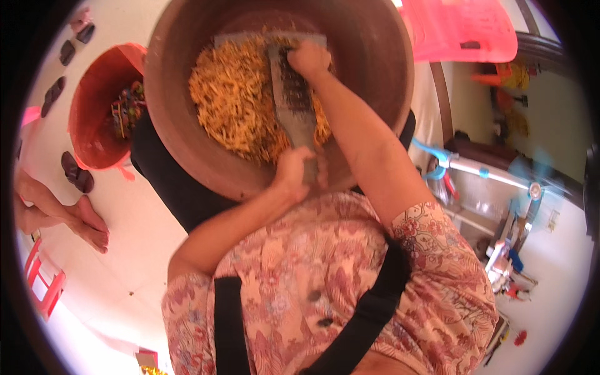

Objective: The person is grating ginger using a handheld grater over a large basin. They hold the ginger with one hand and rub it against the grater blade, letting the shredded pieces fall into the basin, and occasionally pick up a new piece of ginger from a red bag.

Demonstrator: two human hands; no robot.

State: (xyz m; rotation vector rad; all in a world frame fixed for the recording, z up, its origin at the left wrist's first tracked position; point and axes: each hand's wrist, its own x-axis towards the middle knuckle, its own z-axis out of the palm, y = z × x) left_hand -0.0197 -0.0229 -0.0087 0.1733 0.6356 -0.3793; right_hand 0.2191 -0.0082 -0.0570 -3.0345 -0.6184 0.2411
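A large brown basin [187, 145] rests on my lap, with a heap of yellow-orange shreds [229, 93] in it. Over the heap lies a long grater [290, 89] with a dark grating face, a lower handle and a wide crosspiece at its far end. My left hand [293, 171] is wrapped around the handle near the basin's front rim. At the upper part of the grating face is my right hand [309, 58], fingers curled and slightly blurred. Whatever lies under its palm is hidden.
An orange-red bin [89, 117] with colourful litter stands left of the basin. Several dark sandals [77, 171] and a person's bare feet [89, 225] are farther left. A pink plastic chair [459, 28] is at upper right, and a blue-bladed fan [534, 190] stands below it.
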